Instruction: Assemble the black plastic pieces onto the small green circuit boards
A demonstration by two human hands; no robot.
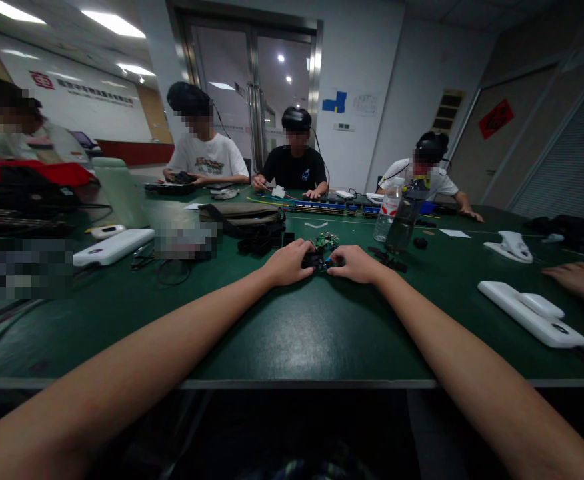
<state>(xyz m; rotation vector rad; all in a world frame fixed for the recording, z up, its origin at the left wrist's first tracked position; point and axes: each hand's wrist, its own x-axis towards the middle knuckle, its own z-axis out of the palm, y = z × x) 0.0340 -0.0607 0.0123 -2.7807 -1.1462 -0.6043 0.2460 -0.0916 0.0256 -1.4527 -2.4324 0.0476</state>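
Black part (314,261), small, right there over the green table (292,320), between the two hands, just in front of the green circuit boards (325,240)! Left hand (288,263) pinches one end; right hand (356,264) curls in at the other, too small to tell whether it grips. Looks light and stiff, likely brittle at any thin bits, so the solid outer edges are the place to hold, gently.

An office-like room used as an electronics workspace is shown: small green circuit boards (325,241) and cables are spread over a shared green bench (292,333), and a lettered sign wall (87,87), its characters hardly legible, is seen behind.
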